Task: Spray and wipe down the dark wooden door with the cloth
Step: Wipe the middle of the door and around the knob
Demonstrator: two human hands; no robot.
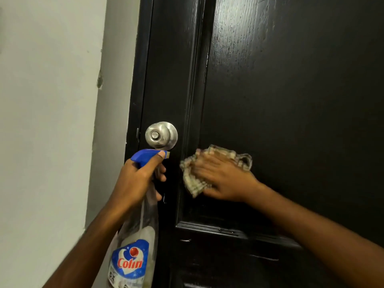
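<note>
My left grip (139, 177) is curled round the neck of the clear plastic spray bottle with the blue trigger head (135, 246). One finger lies along the top of the blue head and the others wrap below it. The bottle hangs upright, its nozzle facing the door's edge strip just under the round brushed-metal door knob (161, 135).

My right grip (224, 179) is spread flat, as far as the blur lets me judge. Its fingers press the crumpled pale checked cloth (243, 161) against the glossy dark wooden door (291, 90). The cloth sits low on the tall recessed panel, just right of the raised moulding, at about the bottle head's height.

What matters for the next stroke is that the panel runs long and vertical, and nearly all of it lies up and to the right of the cloth. The moulding is touching or almost touching the cloth's left side. My right grip is the nearer one to that surface, so I judge the wiping should travel upward and rightward. The left is better placed to spray the strip by the knob, beside the pale painted wall (52, 100).
</note>
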